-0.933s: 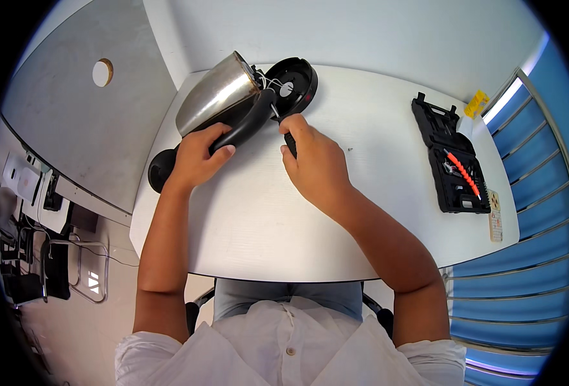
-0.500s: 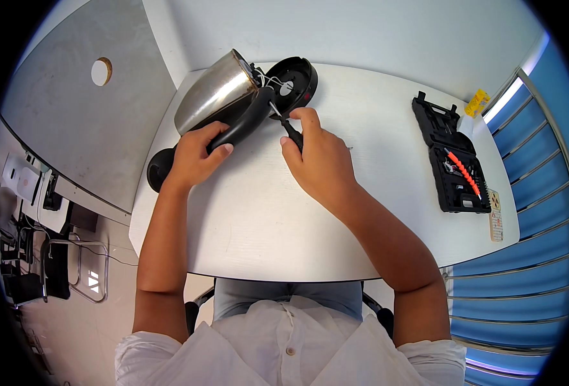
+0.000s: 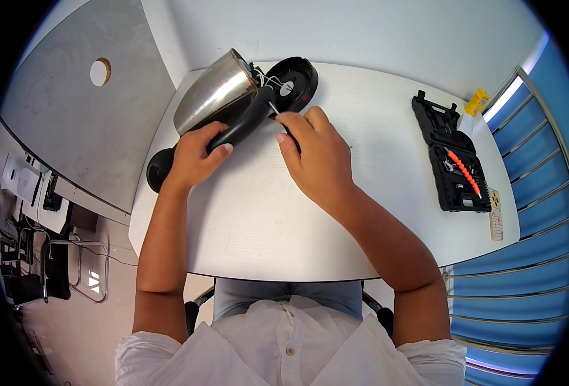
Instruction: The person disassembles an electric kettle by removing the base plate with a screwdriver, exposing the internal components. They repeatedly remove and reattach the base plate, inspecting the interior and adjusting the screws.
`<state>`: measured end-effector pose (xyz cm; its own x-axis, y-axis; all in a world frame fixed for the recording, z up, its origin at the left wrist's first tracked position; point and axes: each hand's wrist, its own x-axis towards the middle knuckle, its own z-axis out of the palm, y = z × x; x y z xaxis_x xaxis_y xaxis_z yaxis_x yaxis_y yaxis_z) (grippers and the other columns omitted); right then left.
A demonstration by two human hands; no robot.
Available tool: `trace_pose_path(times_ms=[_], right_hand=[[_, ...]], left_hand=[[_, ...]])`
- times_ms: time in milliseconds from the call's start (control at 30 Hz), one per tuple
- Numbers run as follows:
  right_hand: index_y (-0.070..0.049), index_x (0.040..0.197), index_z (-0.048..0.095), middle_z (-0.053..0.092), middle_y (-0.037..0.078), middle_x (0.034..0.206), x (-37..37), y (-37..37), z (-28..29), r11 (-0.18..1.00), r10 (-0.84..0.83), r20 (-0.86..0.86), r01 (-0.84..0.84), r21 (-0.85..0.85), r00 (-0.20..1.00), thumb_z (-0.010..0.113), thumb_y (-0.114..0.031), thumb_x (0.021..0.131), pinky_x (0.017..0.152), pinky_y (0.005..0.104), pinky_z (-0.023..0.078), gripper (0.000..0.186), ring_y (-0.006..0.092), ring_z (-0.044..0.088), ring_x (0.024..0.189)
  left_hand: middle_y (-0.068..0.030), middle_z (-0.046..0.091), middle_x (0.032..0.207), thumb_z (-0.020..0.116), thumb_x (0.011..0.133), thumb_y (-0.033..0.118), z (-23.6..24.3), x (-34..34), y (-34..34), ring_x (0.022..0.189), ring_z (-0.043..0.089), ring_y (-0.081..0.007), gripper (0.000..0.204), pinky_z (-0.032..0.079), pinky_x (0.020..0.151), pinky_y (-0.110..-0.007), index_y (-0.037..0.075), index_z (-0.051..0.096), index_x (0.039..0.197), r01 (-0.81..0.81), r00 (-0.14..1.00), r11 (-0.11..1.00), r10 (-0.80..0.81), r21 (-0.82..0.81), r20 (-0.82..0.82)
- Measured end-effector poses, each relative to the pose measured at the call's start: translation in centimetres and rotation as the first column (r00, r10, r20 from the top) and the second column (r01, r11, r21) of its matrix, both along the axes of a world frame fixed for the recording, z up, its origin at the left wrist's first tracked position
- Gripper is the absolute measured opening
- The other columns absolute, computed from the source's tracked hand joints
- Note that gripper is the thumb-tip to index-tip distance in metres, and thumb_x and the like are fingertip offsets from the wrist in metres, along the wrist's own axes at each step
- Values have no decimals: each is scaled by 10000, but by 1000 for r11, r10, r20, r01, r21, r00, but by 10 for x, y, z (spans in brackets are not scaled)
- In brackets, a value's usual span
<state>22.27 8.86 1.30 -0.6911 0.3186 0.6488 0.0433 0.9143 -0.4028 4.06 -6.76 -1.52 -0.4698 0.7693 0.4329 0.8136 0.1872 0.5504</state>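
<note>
A steel electric kettle (image 3: 207, 93) lies on its side at the back left of the white table (image 3: 265, 225). Its black handle (image 3: 249, 119) faces me, and my left hand (image 3: 198, 154) is wrapped round the lower part of it. The black kettle base cover (image 3: 295, 83) hangs off the bottom, joined by white wires (image 3: 271, 80). In my right hand (image 3: 320, 151) is a black-handled screwdriver (image 3: 291, 136), gripped between thumb and fingers. Its metal shaft meets the handle's upper end; the tip is hidden there.
An open black tool case (image 3: 455, 161) with an orange flexible shaft (image 3: 463, 171) lies at the table's right. Beside it are a pale remote control (image 3: 495, 215) and a yellow box (image 3: 476, 103). Metal railings (image 3: 541, 196) run along the right; a grey panel (image 3: 72, 83) borders the left.
My right fingers have shifted on the screwdriver, the index finger now curled over its handle. The kettle and my left hand have stayed in place.
</note>
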Motion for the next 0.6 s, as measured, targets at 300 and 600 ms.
trace_pose_path(times_ms=[300,600], right_hand=[[-80,931,534,496,63,780,-7,5,-17,987,-32,0,32,156,999,647,-81,784,543,361,494,185,232,567,723],[-104,990,579,464,50,866,-1,1,-7,998,27,-22,-25,61,999,639,-110,828,574,353,478,173,214,549,763]], left_hand=[[-126,589,729,608,736,317,1,0,1,659,574,-256,381,441,628,-336,46,608,1004,-4,1000,1000,4,-4,5],[-127,591,734,609,732,316,1,0,-1,660,576,-254,381,445,632,-336,44,610,999,2,1000,1000,-2,-5,9]])
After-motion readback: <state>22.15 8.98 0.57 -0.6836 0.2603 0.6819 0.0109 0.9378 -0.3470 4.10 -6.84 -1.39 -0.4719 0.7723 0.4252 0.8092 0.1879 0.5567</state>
